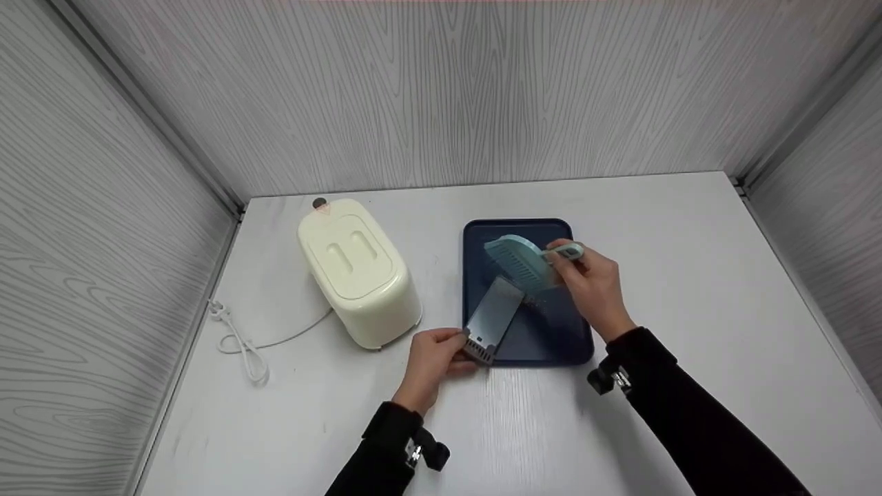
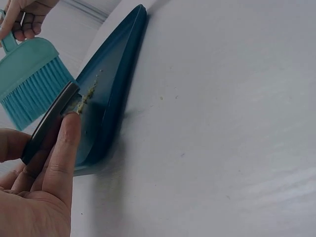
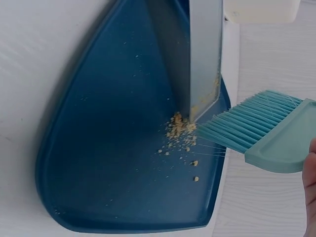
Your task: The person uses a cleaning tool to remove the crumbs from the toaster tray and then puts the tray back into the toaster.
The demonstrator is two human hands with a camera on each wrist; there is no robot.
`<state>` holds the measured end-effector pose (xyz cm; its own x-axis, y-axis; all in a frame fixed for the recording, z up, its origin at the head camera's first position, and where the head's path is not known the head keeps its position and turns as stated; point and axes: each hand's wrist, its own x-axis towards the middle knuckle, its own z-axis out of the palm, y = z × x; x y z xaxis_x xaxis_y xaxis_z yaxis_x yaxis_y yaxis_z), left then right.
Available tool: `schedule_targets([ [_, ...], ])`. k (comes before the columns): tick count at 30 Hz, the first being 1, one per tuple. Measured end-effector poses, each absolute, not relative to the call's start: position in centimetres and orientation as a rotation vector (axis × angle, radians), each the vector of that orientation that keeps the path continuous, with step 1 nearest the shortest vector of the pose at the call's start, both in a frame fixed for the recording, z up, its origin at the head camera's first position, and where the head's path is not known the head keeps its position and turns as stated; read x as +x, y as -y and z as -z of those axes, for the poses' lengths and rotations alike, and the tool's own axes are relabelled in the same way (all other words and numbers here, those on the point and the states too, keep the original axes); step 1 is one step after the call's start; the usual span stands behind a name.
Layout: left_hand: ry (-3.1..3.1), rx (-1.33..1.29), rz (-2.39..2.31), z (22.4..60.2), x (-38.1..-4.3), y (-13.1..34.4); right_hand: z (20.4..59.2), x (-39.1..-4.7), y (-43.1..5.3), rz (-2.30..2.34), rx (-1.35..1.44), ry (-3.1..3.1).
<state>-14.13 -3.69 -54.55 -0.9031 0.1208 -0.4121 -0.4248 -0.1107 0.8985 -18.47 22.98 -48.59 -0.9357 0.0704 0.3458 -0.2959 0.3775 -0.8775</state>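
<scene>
My left hand (image 1: pixel 434 358) grips the near end of a thin metal crumb tray (image 1: pixel 497 310), which slants over the dark blue tray (image 1: pixel 582 344). Slots show at the gripped end. In my right hand (image 1: pixel 592 282) is the handle of a light teal hand brush (image 1: pixel 517 258). The brush's bristles (image 3: pixel 247 121) point at the far end of the crumb tray, right beside its edge in the right wrist view. Yellowish crumbs (image 3: pixel 178 131) lie heaped on the blue tray below that end, and a few cling to the crumb tray's surface.
A cream toaster (image 1: pixel 358 275) with a lid stands on the white table (image 1: pixel 689 289) to the left. Its white cord (image 1: pixel 255 362) and plug lie further left. Grey wood-grain panels (image 1: pixel 482 96) enclose the back and sides.
</scene>
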Motion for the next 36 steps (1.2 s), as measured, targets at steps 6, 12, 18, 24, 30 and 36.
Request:
schedule_targets([
  [6, -1.808, -0.346, -2.065, 54.5, -14.3, 3.7, 47.5, -18.1, -22.2, -1.629, 0.268, 2.29],
  [12, -1.832, -0.329, -2.043, 54.5, -14.3, 3.7, 46.9, -17.5, -20.9, -1.776, 0.327, 2.298],
  [18, -1.872, -0.315, -2.006, 54.4, -14.4, 3.8, 46.8, -17.3, -19.7, -1.883, 0.31, 2.312],
  [24, -1.901, -0.271, -1.993, 54.3, -14.3, 3.8, 46.7, -17.4, -19.1, -2.024, 0.328, 2.249],
  [30, -1.929, -0.267, -1.97, 54.4, -14.3, 3.9, 46.6, -17.5, -18.7, -2.083, 0.304, 2.227],
  [36, -1.947, -0.263, -1.95, 54.3, -14.3, 3.8, 47.0, -17.9, -18.4, -2.107, 0.291, 2.246],
])
